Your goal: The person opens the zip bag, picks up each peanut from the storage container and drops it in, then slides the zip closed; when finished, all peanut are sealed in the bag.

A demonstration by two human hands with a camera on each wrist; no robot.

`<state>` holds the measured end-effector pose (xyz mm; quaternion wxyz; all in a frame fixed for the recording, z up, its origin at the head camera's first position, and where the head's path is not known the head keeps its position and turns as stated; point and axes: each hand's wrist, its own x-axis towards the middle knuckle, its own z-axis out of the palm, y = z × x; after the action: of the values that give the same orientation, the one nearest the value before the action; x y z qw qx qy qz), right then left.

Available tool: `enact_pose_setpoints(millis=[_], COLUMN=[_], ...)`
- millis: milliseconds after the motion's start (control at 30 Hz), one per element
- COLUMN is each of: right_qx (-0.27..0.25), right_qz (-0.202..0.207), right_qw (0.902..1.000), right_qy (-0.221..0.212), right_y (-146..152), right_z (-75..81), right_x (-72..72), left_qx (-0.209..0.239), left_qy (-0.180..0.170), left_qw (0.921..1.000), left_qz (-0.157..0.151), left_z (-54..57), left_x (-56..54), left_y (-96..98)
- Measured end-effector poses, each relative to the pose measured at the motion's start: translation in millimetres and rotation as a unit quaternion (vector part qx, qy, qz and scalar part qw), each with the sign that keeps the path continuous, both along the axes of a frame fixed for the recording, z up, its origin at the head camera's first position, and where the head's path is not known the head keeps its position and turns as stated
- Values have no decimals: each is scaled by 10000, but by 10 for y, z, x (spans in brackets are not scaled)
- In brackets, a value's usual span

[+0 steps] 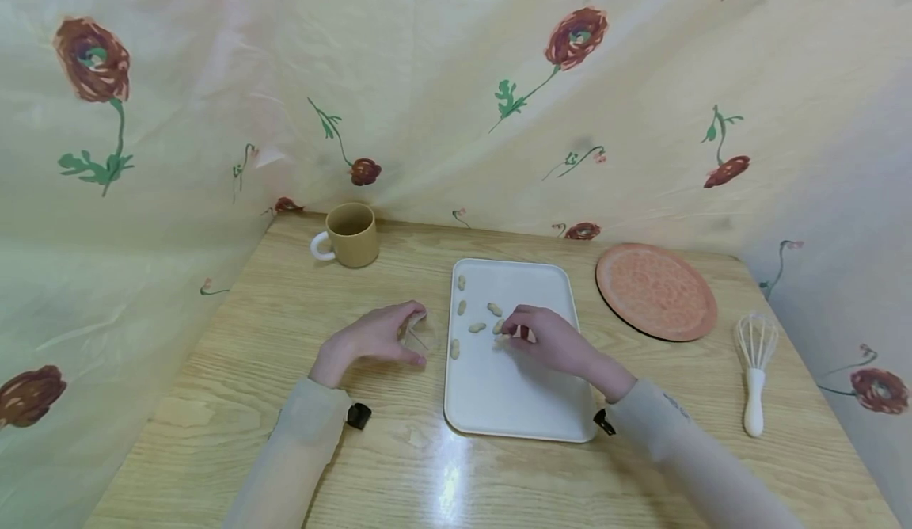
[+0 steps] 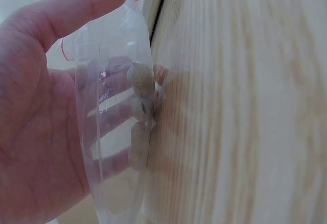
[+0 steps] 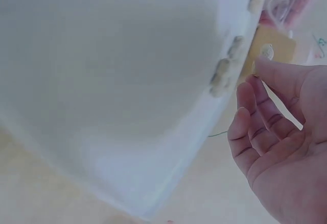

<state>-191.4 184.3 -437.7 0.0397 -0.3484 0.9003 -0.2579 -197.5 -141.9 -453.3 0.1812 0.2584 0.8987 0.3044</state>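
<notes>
My left hand (image 1: 378, 336) holds a clear plastic bag (image 2: 115, 40) upright on the wooden table, left of the white tray. In the left wrist view the thumb is on the near side and the fingers show through the film. Several peanuts (image 2: 140, 78) lie at the bottom of the bag. Over the middle of the white tray (image 1: 516, 402), my right hand (image 1: 552, 341) pinches a peanut (image 3: 266, 52) between thumb and fingertips. Several more peanuts (image 1: 495, 308) lie scattered on the tray's left half and middle, some close to the right fingertips.
A tan mug (image 1: 354, 236) with a white handle stands at the back left. Right of the tray lie a round terracotta-coloured plate (image 1: 655, 291) and a white-handled whisk (image 1: 755, 378). A flower-printed curtain (image 1: 442, 101) hangs behind and beside the table.
</notes>
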Motion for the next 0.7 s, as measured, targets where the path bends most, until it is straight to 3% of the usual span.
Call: enact_pose_setpoints(millis=[367,700], right_qx=[92,49], right_qz=[205,594], right_qw=[9997,9982], right_qy=[133,108], right_y=[-346,-746], right_z=[154,116], right_x=[-82,-133], left_qx=[22,8], left_qy=[56,99], left_qw=[10000,9999], left_qz=[-4,-17], left_z=[17,-10], left_x=[6,-8], left_y=[-9,-3])
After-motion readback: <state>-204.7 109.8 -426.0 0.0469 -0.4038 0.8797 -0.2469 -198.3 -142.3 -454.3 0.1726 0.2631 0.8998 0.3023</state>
